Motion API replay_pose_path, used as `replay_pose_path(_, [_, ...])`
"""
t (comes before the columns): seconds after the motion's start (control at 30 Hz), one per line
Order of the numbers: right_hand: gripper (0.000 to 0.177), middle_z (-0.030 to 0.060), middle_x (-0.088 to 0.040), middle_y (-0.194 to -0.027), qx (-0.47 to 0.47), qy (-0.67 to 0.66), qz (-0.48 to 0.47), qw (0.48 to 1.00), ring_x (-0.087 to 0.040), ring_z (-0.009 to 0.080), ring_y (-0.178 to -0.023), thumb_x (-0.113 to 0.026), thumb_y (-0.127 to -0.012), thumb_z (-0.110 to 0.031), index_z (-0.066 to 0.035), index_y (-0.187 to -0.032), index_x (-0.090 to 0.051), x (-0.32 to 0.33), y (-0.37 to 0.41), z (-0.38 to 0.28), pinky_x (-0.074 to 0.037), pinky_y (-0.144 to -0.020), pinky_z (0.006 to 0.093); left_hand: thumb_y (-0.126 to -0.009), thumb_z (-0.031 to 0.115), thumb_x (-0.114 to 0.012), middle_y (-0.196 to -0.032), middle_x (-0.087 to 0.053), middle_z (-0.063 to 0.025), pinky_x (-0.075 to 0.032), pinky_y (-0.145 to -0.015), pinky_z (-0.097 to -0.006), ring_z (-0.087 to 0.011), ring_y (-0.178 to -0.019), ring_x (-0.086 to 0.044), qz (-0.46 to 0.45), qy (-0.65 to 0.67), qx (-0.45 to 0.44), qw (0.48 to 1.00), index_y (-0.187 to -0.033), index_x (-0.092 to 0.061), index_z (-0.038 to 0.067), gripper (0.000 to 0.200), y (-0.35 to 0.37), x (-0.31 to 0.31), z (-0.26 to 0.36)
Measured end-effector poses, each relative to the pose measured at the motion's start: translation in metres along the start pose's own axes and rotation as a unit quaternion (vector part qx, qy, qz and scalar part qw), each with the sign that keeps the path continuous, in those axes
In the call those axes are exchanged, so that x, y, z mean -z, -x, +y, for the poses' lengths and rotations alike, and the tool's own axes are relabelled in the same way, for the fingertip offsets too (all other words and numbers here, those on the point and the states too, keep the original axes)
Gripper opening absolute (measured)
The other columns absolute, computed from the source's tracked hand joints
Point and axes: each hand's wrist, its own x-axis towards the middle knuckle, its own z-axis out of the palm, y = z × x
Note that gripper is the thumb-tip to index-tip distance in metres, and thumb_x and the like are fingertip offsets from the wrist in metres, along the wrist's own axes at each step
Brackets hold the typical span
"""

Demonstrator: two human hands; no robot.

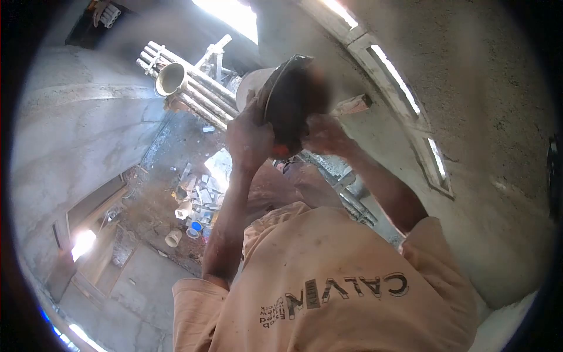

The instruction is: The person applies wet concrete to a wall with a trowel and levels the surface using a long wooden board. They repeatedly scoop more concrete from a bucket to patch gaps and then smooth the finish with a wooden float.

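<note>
Left hand (252, 139) grips dark object (288, 102); right hand (326, 135) at its side.

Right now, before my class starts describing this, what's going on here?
A person in a printed shirt has a dark object gripped in the left hand; the right hand is at its other side, though blur hides that grip. What the object is can't be told. Nearby, a bucket sits by some poles, and scraps lie scattered on the floor.
</note>
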Motion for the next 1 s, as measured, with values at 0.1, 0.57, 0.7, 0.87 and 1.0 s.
replay_pose_path(0.1, [0.030,0.0237,-0.069,-0.088,-0.200,-0.224,-0.074,0.951,-0.068,0.0452,-0.089,-0.066,-0.088,-0.029,0.000,-0.092,-0.069,-0.015,0.007,-0.014,-0.052,-0.082,0.0555,-0.079,0.007,-0.061,-0.096,-0.077,-0.0155,-0.056,-0.080,-0.0370,-0.0150,-0.089,-0.071,0.048,0.066,-0.015,0.997,-0.126,-0.068,-0.001,0.049,-0.001,0.002,-0.014])
replay_pose_path(0.57, [0.039,0.0179,-0.073,-0.094,-0.176,-0.035,-0.067,0.981,-0.072,0.0354,-0.091,-0.071,-0.093,-0.035,-0.003,-0.115,-0.069,0.214,-0.049,-0.026,-0.055,-0.084,0.0476,-0.071,0.002,-0.053,-0.112,-0.072,-0.0161,-0.054,-0.090,-0.0359,-0.0231,-0.100,-0.067,0.174,0.322,0.108,0.924,-0.119,-0.067,-0.011,0.052,0.056,-0.005,-0.118])
replay_pose_path(0.7, [0.035,0.0123,-0.073,-0.084,-0.081,-0.012,-0.047,0.996,-0.074,0.0279,-0.076,-0.074,-0.093,-0.032,-0.004,-0.113,-0.070,0.294,-0.064,-0.057,-0.058,-0.073,0.0393,-0.069,0.001,-0.051,-0.116,-0.071,-0.0174,-0.053,-0.093,-0.0344,-0.0250,-0.101,-0.069,0.237,0.449,0.106,0.855,-0.126,-0.063,-0.011,0.060,0.088,-0.005,-0.142])
replay_pose_path(0.87, [0.036,0.0118,-0.072,-0.077,0.075,-0.200,-0.049,0.976,-0.066,0.0176,-0.057,-0.073,-0.095,-0.037,-0.001,-0.103,-0.072,0.377,-0.066,-0.105,-0.055,-0.054,0.0316,-0.074,-0.002,-0.053,-0.114,-0.070,-0.0158,-0.053,-0.092,-0.0332,-0.0238,-0.098,-0.068,0.291,0.459,0.134,0.828,-0.128,-0.063,-0.012,0.056,0.110,-0.004,-0.169])
replay_pose_path(1.0, [0.040,0.0098,-0.076,-0.090,-0.015,-0.348,-0.088,0.933,-0.069,0.0174,-0.065,-0.076,-0.092,-0.036,-0.001,-0.112,-0.072,0.392,-0.059,-0.074,-0.057,-0.059,0.0293,-0.073,-0.001,-0.056,-0.108,-0.071,-0.0170,-0.054,-0.087,-0.0362,-0.0241,-0.093,-0.067,0.310,0.434,0.197,0.823,-0.118,-0.067,-0.013,0.048,0.121,-0.008,-0.194])
